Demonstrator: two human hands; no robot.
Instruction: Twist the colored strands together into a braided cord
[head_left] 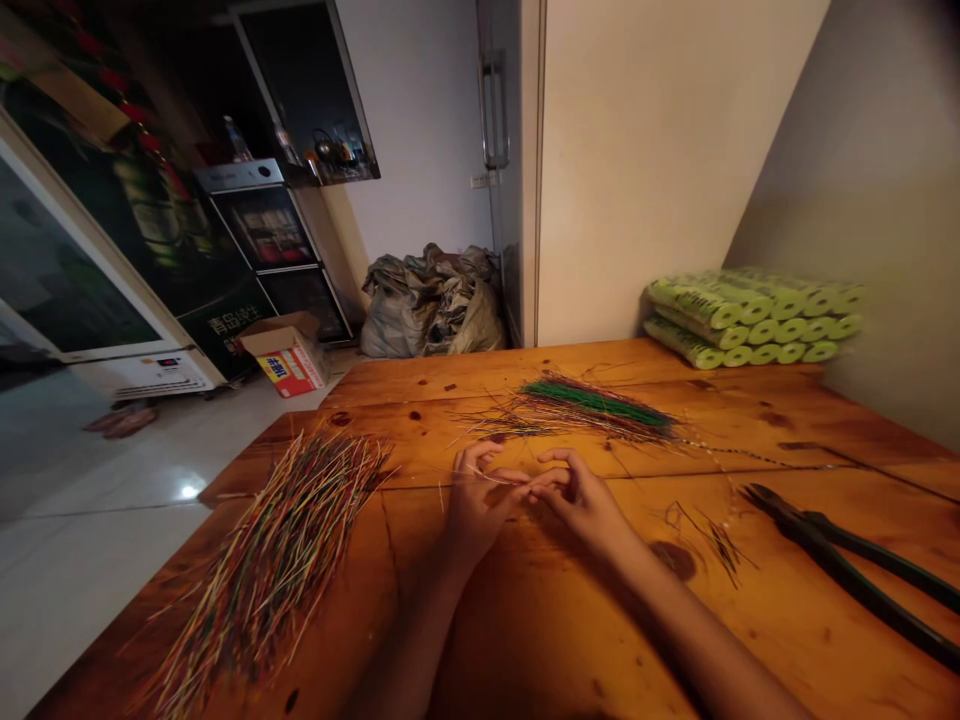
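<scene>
My left hand (pixel 480 492) and my right hand (pixel 576 488) meet above the middle of the wooden table (pixel 525 640). Thumb and fingertips of both are pinched together at one spot. A thin pale wire (pixel 491 478) runs across my left fingers to that pinch; its end between the fingertips is too small to make out. To the left lies a wide loose pile of coloured wires (pixel 281 550). Beyond my hands rests a second bundle of wires (pixel 600 405), with green ones on top.
Long-handled cutters (pixel 817 540) lie at the right, jaws toward the middle. Several short wire scraps (pixel 716 545) sit beside them. A beaded-looking strand (pixel 757 456) stretches right from the far bundle. Green-wrapped rolls (pixel 750 315) are stacked at the back right. A cardboard box (pixel 289 355) stands on the floor.
</scene>
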